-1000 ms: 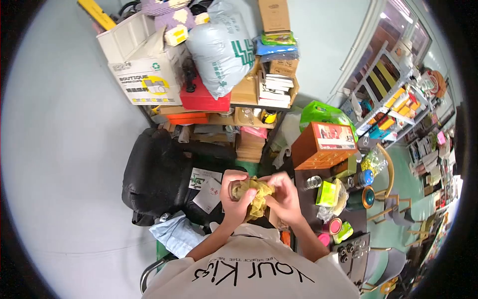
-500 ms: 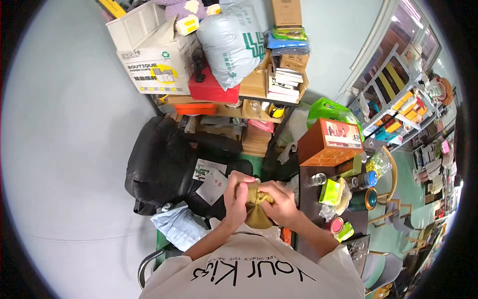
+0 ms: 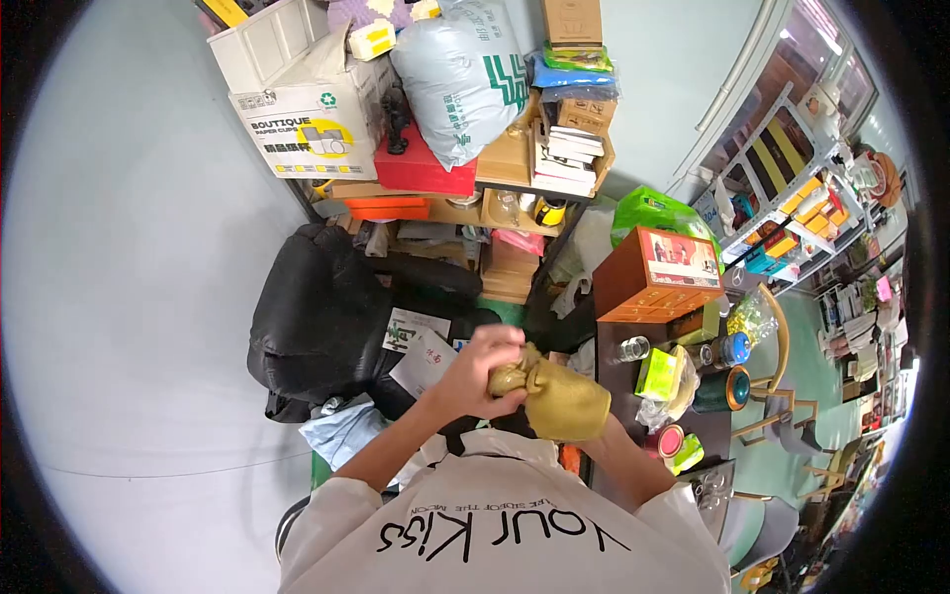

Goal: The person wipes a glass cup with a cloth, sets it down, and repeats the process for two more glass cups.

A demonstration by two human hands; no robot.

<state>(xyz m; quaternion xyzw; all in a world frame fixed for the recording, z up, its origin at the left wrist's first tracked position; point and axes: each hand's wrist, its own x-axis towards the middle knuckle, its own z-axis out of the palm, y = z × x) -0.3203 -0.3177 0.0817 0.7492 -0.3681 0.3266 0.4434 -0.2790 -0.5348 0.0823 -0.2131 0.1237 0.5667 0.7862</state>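
A mustard-yellow cloth drawstring pouch (image 3: 569,404) lies tilted in front of my chest, its rounded base toward the right and its gathered neck toward the left. The fingers of my left hand (image 3: 482,374) are closed around the bunched neck. My right forearm reaches up to the pouch from the lower right, but the pouch hides the right hand and its fingers. Whatever is inside the pouch does not show.
A black armchair (image 3: 312,322) with papers (image 3: 426,361) stands ahead left. To the right, a dark table (image 3: 618,371) holds a wooden box (image 3: 653,282), a glass (image 3: 633,348) and a green tissue pack (image 3: 657,374). A loaded shelf (image 3: 505,163) stands ahead.
The pouch has swung from hanging below both hands to lying tilted, base to the right. My left hand now holds the neck; my right hand has gone behind the pouch.
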